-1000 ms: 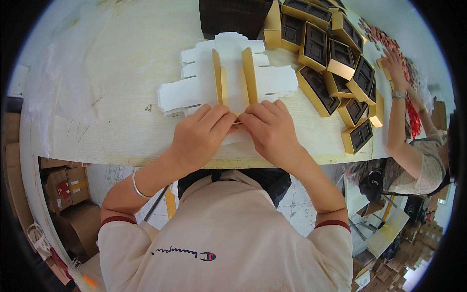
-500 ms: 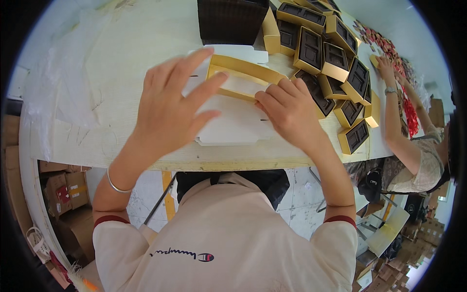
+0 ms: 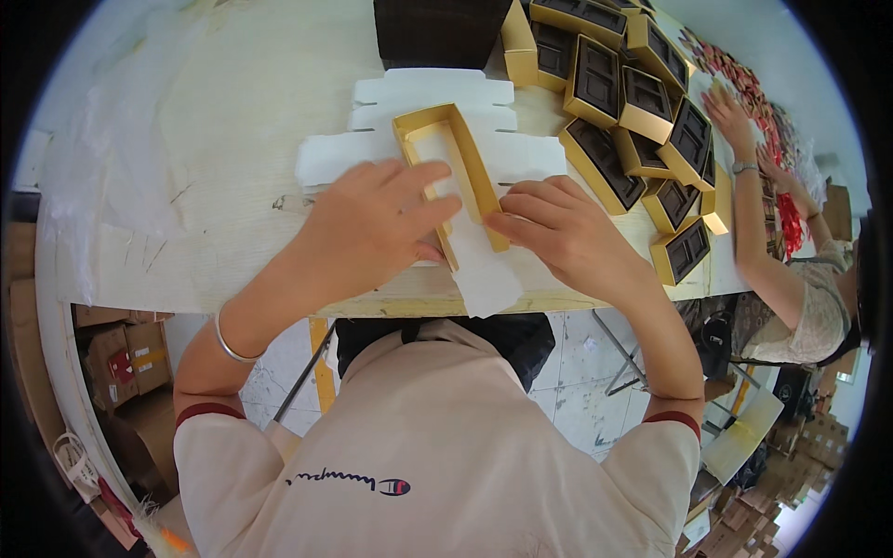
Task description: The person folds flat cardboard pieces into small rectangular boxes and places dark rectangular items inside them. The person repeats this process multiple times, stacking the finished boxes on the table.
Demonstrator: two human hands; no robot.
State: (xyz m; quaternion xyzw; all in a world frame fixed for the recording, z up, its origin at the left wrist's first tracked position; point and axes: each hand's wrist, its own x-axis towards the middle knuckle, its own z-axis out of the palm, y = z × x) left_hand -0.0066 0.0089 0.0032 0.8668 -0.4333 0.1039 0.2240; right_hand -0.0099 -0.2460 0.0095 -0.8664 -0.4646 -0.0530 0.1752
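A narrow gold cardboard box (image 3: 476, 177) with a pale inside lies slanted in front of me, its near end unfolded into a white flap (image 3: 490, 290). My right hand (image 3: 563, 228) pinches the near end of its right wall between thumb and fingers. Across the left wall reaches my left hand (image 3: 367, 223), slightly blurred, fingers apart and two fingertips over the box's inside. Whether it presses on the wall I cannot tell. Beneath and beyond the box are flat white cardboard blanks (image 3: 335, 156) with notched edges.
A pile of gold boxes with dark inserts (image 3: 593, 79) fills the far right. A black box (image 3: 442, 33) stands straight ahead. Clear plastic film (image 3: 121, 177) lies at left. Another person's arm (image 3: 752, 200) reaches over small red pieces at right. The table's front edge (image 3: 372, 302) is close.
The gold box has turned so its near end points toward me, and that end now lies unfolded. My left hand has moved down and right onto the left wall.
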